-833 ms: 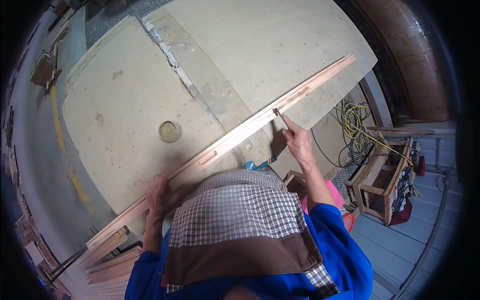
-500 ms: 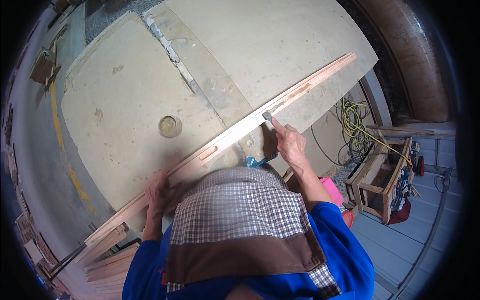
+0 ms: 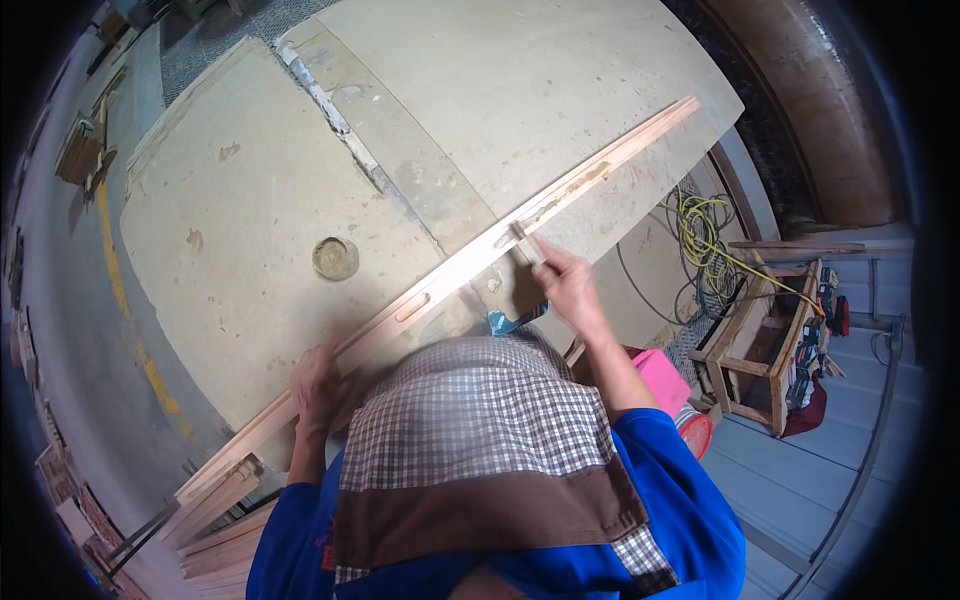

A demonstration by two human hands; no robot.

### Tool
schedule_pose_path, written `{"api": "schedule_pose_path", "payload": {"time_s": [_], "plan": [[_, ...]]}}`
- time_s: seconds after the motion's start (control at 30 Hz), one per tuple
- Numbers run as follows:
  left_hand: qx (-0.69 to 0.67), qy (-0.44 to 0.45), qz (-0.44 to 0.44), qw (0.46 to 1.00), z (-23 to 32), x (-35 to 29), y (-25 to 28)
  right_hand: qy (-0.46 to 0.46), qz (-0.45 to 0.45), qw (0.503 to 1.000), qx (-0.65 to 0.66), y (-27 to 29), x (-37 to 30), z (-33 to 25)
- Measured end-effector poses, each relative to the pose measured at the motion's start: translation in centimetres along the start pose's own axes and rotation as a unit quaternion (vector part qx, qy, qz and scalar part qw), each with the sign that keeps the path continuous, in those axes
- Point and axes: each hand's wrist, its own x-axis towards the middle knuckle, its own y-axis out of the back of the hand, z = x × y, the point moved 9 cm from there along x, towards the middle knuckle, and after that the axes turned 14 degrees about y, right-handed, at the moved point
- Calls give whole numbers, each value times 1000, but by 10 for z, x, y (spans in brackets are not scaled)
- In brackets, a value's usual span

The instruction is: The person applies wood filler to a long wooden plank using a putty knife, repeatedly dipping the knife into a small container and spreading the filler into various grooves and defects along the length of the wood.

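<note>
Fingers of the R hand (image 3: 568,290), in the head view, are curled round the handle of a small scraper (image 3: 529,249), hardly any gap showing; exact grip is a bit blurred, so can't tell each finger's spot. Scraper's blade end is at the long wood strip (image 3: 465,266), approx. mid-length, just beside a brownish spot. Strip lies at a slant along the near side of the table (image 3: 560,90), upper R to lower L, its lower L end out past the table edge. L hand (image 3: 316,385) is over the strip's lower L part, touching it; fingertips partly hidden, so can't tell how far they're closed. Progress, as far as it shows: brown paste (image 3: 585,180) is on the stretch R of the blade, patchy, w/ some thicker bits, so that part looks done only roughly & prob. needs evening out. L of the blade the wood looks mostly bare, & the oval slot (image 3: 412,307) there looks unfilled; work seems partway at best. Tub (image 3: 349,264) w/ similar-looking stuff inside stands on the table, beyond the strip & apart from both hands.
</note>
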Motion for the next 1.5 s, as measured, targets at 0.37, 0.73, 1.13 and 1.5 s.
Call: {"api": "schedule_pose_path", "payload": {"time_s": [0.37,0.73,1.13,1.5], "plan": [[-11,15,-19,1000,-1,2,-3,106,-82,974,-185,-33,-16,-42],[21,6,-17,1000,-1,2,-5,-39,7,986,-163,45,34,29],[14,49,-24,998,-6,1,-6,-70,16,992,102,41,27,28],[-5,37,-27,999,6,4,1,-93,85,992,-7,112,70,112]]}}
